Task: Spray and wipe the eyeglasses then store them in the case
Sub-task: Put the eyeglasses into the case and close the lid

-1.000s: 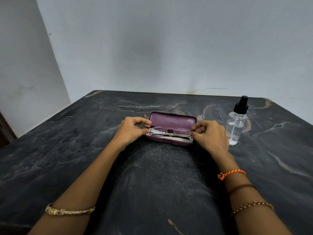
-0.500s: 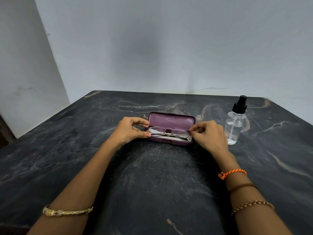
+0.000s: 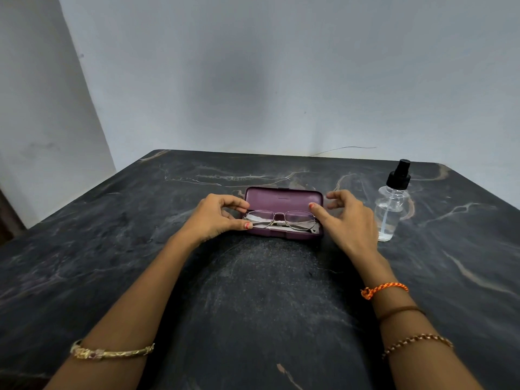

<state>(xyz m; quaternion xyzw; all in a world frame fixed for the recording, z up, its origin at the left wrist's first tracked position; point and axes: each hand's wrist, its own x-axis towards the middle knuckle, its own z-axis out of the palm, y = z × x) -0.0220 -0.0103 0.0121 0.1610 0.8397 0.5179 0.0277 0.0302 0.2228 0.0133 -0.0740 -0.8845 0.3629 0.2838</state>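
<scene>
A purple eyeglasses case (image 3: 283,197) lies open in the middle of the dark marble table, its lid standing up at the back. Thin metal-framed eyeglasses (image 3: 281,219), folded, rest in the case on a pale cloth. My left hand (image 3: 216,216) sits at the case's left end, thumb and forefinger pinching the left edge of the glasses. My right hand (image 3: 347,218) hovers at the right end with fingers spread, its thumb tip near the right lens, holding nothing.
A clear spray bottle (image 3: 392,204) with a black nozzle stands upright just right of my right hand. The dark marble table (image 3: 253,305) meets grey walls at the back and left. Bangles and thread bands circle both wrists.
My right hand has let go of the glasses' right end and opened, drawing slightly back to the right. The glasses now lie lower in the case. My left hand still pinches the left end.
</scene>
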